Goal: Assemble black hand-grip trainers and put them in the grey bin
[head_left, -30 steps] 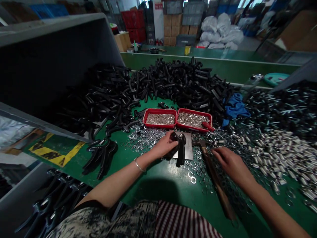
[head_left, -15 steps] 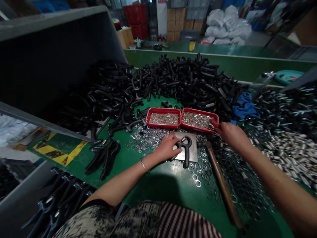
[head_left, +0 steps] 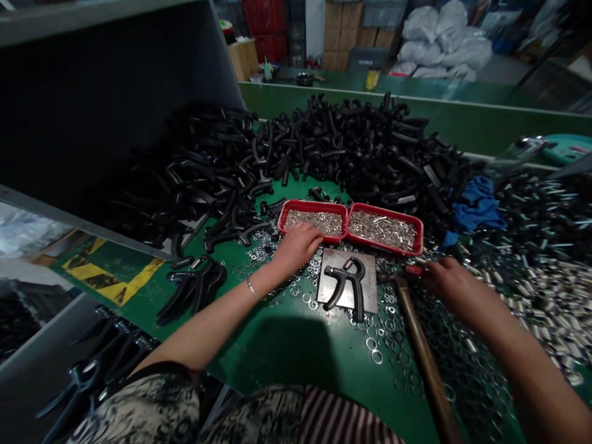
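Note:
My left hand [head_left: 300,245] is over the front rim of the left red tray [head_left: 281,223], which holds tiny metal parts. Its fingers are curled together; whatever they pinch is too small to make out. A black hand grip exerciser [head_left: 358,290] with two legs lies on a square metal plate [head_left: 370,303], touched by neither hand. My right hand [head_left: 451,280] is right of the plate, below the right red tray [head_left: 419,237] of small metal pins. Its fingers are closed, with something red [head_left: 415,270] at the fingertips that I cannot identify.
A hammer [head_left: 425,364] with a wooden handle lies right of the plate among loose metal rings [head_left: 374,351]. Black handles [head_left: 324,139] are heaped behind the trays. Several black grips [head_left: 194,287] lie at left. A blue cloth [head_left: 478,203] and metal cylinders [head_left: 555,296] are at right.
My left hand has let go of the hand grip exerciser and moved up to the left tray. My right hand has come away from the right tray, down and rightward.

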